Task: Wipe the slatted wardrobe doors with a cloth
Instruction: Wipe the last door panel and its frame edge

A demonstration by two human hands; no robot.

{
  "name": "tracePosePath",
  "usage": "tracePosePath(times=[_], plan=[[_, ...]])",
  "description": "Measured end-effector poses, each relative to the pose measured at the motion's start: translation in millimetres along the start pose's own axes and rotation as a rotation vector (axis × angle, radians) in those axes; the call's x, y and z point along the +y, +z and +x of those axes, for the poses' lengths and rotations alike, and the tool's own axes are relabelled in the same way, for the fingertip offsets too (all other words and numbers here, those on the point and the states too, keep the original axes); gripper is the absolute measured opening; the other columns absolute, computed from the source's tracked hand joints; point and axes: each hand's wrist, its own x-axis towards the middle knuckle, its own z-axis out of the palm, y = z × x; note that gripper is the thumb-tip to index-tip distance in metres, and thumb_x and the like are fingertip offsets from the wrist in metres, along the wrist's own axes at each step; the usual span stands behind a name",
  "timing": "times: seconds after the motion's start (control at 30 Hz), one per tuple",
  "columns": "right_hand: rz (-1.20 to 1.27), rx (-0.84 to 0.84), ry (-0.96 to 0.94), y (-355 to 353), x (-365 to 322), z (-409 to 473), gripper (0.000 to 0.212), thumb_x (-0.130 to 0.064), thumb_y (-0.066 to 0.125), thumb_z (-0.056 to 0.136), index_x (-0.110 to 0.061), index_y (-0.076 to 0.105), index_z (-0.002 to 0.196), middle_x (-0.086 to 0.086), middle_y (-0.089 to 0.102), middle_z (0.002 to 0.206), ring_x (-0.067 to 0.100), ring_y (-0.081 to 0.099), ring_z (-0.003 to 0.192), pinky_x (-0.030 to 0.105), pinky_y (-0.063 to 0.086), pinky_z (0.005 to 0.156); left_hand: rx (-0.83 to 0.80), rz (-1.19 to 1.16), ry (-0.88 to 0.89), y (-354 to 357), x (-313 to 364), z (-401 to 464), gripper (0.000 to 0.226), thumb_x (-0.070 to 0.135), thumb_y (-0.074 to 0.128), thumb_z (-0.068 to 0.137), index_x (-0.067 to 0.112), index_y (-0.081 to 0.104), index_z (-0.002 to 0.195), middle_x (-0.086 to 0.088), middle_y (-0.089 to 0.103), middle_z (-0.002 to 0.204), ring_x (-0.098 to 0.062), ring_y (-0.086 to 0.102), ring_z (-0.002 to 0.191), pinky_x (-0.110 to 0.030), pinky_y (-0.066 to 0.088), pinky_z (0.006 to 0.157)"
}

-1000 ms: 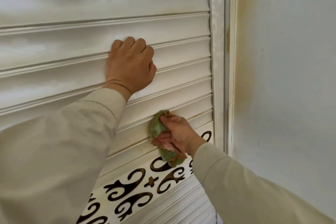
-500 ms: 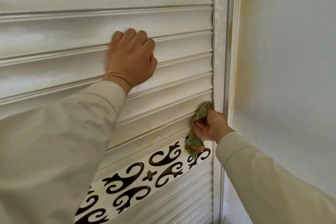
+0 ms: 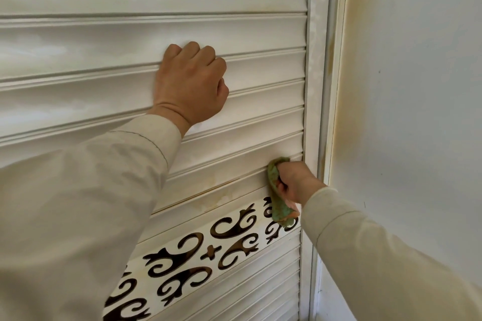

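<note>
White-painted wood: the slatted wardrobe door (image 3: 130, 41) fills the left and centre, its slats running across to a vertical frame stile (image 3: 317, 60) on the right.
Green cloth (image 3: 277, 195): bunched in the right hand (image 3: 294, 182), pressed on a lower slat just beside the stile, its tail hanging over the fretwork band (image 3: 208, 250).
Right hand: fingers curled round the cloth, gripping it.
Left hand (image 3: 190, 83): a closed fist holding nothing, knuckles resting on the slats higher up.
Sleeves: cream, both arms.
Stains: yellowish marks on the lower slats.
Wall (image 3: 417, 86): pale, right of the door.
</note>
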Motion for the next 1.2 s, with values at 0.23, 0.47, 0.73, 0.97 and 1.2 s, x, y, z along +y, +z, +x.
tracePosePath(times=[0.23, 0.47, 0.73, 0.97, 1.2], plan=[[-0.039, -0.107, -0.050, 26, 20, -29, 0.022, -0.004, 0.042, 0.094, -0.009, 0.053, 0.076, 0.007, 0.046, 0.059, 0.016, 0.042, 0.046, 0.012, 0.028, 0.034, 0.007, -0.006, -0.005, -1, 1, -1, 0.016, 0.023, 0.051, 0.082, 0.012, 0.054, 0.070, -0.005, 0.048, 0.069, -0.029, 0.045, 0.067, -0.039, 0.034, 0.064], [0.139, 0.063, -0.053, -19, -13, 7, 0.020, -0.006, 0.042, 0.095, -0.010, 0.053, 0.079, 0.010, 0.050, 0.069, 0.018, 0.046, 0.055, 0.013, 0.035, 0.032, 0.022, -0.006, 0.003, 1, -1, -2, 0.016, 0.024, 0.052, 0.082, 0.013, 0.054, 0.071, -0.004, 0.049, 0.070, -0.029, 0.046, 0.068, -0.039, 0.034, 0.065], [0.015, -0.067, -0.004, 5, 0, -2, 0.020, -0.010, 0.040, 0.097, -0.011, 0.056, 0.086, 0.006, 0.052, 0.066, 0.013, 0.044, 0.045, 0.013, 0.030, 0.031, 0.013, 0.008, 0.003, 4, -2, -2, 0.015, 0.024, 0.051, 0.081, 0.014, 0.053, 0.070, -0.003, 0.049, 0.069, -0.028, 0.046, 0.068, -0.038, 0.033, 0.066], [-0.080, -0.304, 0.060, 78, 47, -69, 0.032, -0.005, 0.033, 0.099, -0.011, 0.047, 0.071, 0.006, 0.049, 0.045, 0.012, 0.043, 0.025, 0.009, 0.029, 0.031, -0.057, -0.076, -0.022, -4, 0, -2, 0.017, 0.025, 0.050, 0.082, 0.015, 0.052, 0.068, -0.003, 0.049, 0.068, -0.028, 0.045, 0.068, -0.039, 0.033, 0.066], [0.012, -0.250, 0.117, 80, 53, -76, 0.020, -0.014, 0.040, 0.101, -0.014, 0.057, 0.091, 0.004, 0.050, 0.070, 0.014, 0.045, 0.049, 0.011, 0.035, 0.033, -0.159, -0.268, -0.033, -30, 6, -25, 0.014, 0.025, 0.058, 0.079, 0.015, 0.055, 0.069, -0.003, 0.052, 0.072, -0.029, 0.051, 0.073, -0.037, 0.033, 0.070]])
